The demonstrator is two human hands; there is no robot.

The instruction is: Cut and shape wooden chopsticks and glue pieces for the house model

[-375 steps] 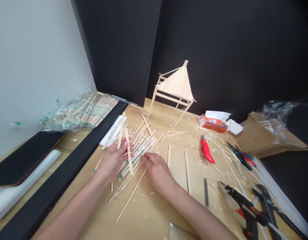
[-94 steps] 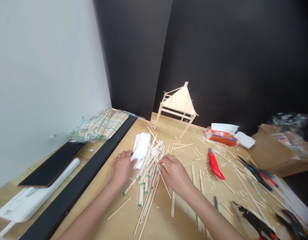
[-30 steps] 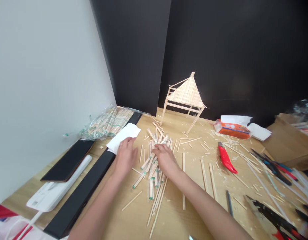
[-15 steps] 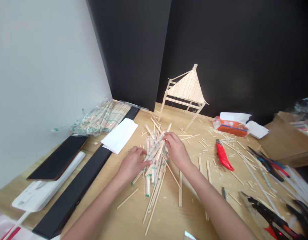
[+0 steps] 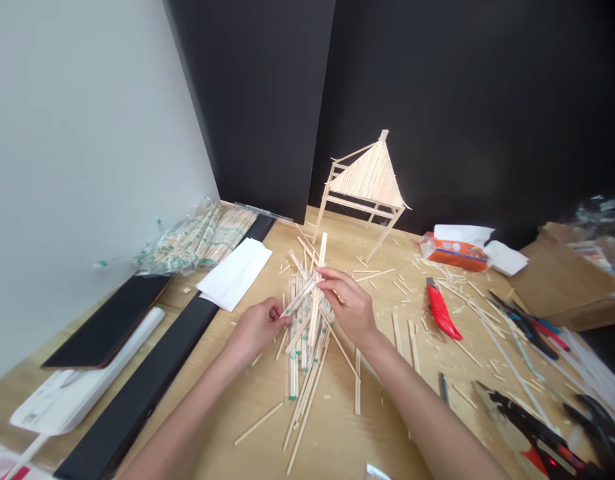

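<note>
A heap of wooden chopsticks, some in clear wrappers with green marks, lies in the middle of the wooden table. Above it, my left hand pinches the lower end of a wrapped chopstick pair. My right hand has its thumb and fingers closed at that pair's upper end, beside bare upright-looking sticks. Whether it also grips those bare sticks is unclear. Behind the heap stands a small stick-built structure with a sloping slatted roof on thin legs.
At the right are a red-handled knife, pliers, a black glue gun, an orange tissue pack and a cardboard box. At the left lie bagged chopsticks, white paper and a power strip.
A wrapped pair is now stretched between my two hands above the heap. My left fingers have closed in a pinch. The view has shifted slightly.
</note>
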